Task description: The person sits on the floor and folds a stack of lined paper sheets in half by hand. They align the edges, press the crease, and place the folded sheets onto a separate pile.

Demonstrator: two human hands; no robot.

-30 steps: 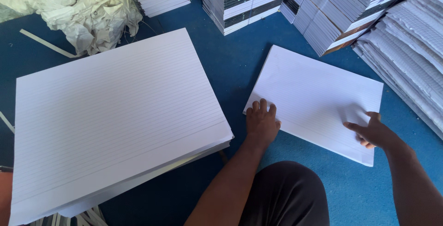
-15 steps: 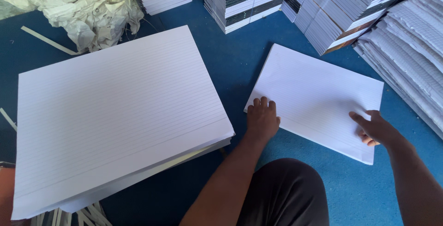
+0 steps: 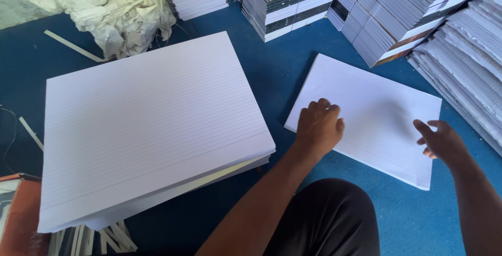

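The left hand (image 3: 319, 125) lay palm down on the near left corner of a thin white stack of ruled paper sheets (image 3: 366, 115), its fingers together and flat, pressing on the paper without gripping it. The right hand (image 3: 442, 141) hovered at the stack's near right edge, at about three o'clock from the left hand, with its fingers loosely spread and curled; whether they touched the paper could not be told. The thin stack rested flat on the blue floor covering (image 3: 272, 73), turned at a slant, at about two o'clock from the person's dark-clothed knee (image 3: 327, 219).

At nine o'clock from the left hand, well apart from it, sat a large thick block of white ruled paper (image 3: 146, 125), its near edge overhanging some loose white strips (image 3: 112, 237). At eleven o'clock from that block lay a crumpled heap of off-white cloth or wrapping (image 3: 110, 5). Across the twelve o'clock side stood tall stacks of bound paper blocks (image 3: 293, 0), and more leaned at the two o'clock corner (image 3: 460, 36)
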